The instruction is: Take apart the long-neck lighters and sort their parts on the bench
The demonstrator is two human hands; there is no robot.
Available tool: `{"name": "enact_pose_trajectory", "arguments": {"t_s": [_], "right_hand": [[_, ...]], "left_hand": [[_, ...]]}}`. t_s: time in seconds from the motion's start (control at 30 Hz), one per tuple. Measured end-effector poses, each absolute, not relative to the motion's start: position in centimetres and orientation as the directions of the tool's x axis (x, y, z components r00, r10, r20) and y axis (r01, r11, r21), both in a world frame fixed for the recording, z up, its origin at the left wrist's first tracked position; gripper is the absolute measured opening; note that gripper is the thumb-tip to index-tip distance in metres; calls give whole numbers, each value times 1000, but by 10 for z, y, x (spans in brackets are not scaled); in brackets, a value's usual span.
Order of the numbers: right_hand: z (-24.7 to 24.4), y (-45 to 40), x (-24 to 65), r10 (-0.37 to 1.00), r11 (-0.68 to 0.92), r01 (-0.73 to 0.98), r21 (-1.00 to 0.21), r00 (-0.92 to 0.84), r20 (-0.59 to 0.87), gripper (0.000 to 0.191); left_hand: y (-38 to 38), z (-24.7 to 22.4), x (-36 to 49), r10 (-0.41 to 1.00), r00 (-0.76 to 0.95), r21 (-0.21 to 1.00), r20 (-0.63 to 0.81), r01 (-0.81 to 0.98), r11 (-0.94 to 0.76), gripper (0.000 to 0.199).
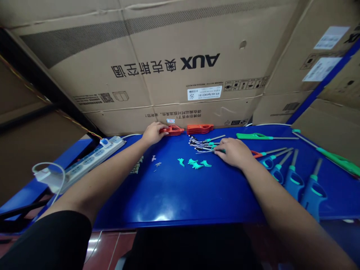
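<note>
My left hand (154,133) is at the back of the table, its fingers closed on the left end of a stack of orange lighter shells (176,131). A second stack of orange lighter shells (199,129) lies just to its right. My right hand (233,152) has its fingers pinched at a lighter core (207,149), a thin metal tube with wires and a teal part; the palm hides some of it. Several similar cores (210,143) lie alongside. In front of the hands sit small teal triggers (196,164).
Blue lighters (294,183), an orange-handled one and green long lighters (254,136) lie at the right. Small metal parts (158,164) and a row of tiny pieces (136,167) lie left. A power strip (92,157) stands at the left edge; cardboard (168,93) walls the back.
</note>
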State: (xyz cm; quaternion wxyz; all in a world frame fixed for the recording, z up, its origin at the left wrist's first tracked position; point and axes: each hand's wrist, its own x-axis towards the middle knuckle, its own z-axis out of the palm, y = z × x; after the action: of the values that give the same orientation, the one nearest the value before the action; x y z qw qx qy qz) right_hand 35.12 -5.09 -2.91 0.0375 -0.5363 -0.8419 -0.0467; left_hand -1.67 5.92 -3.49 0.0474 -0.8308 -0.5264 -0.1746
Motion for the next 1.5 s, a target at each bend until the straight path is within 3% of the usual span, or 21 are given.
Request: {"name": "enact_pose_trajectory", "arguments": {"t_s": [0.3,0.4,0.57,0.83,0.9,1.0,1.07,1.13,1.23,1.3,1.4,1.5], "right_hand": [[-27,-53,345,884,454,890,53,-457,100,23],[-28,-53,345,882,457,888,52,-460,103,22],[-30,-52,346,882,457,888,56,-460,105,24],[-30,-55,342,872,471,875,110,-480,90,27],[-30,-58,340,865,486,865,126,-497,77,26],[-27,-59,337,851,509,849,144,-521,63,25],[-25,-53,335,843,524,844,118,-533,74,32],[-22,-39,333,841,539,842,26,-540,36,53],[-20,-15,328,823,548,831,-95,-556,-117,83],[-19,-3,327,804,556,825,-96,-564,-191,92],[-19,0,333,773,586,805,-90,-589,-236,90],[-20,-6,346,749,613,778,-140,-628,-210,69]], "left_hand": [[62,-34,-23,848,445,40,287,879,-475,43],[67,-35,-25,842,462,39,279,871,-490,38],[73,-36,-29,826,465,41,319,864,-503,34],[53,-24,-21,778,474,13,413,851,-525,46],[38,-23,-19,752,536,-17,384,818,-575,47],[14,-28,-21,723,651,-66,231,752,-656,45],[4,-35,-24,724,675,-73,139,736,-673,44],[-1,-40,-27,737,668,-70,102,744,-664,43],[3,-43,-30,759,644,-83,94,765,-639,45],[8,-42,-31,778,622,-93,93,783,-615,45],[13,-38,-31,808,581,-95,97,813,-574,42],[14,-35,-27,827,546,-76,132,837,-541,40]]}}
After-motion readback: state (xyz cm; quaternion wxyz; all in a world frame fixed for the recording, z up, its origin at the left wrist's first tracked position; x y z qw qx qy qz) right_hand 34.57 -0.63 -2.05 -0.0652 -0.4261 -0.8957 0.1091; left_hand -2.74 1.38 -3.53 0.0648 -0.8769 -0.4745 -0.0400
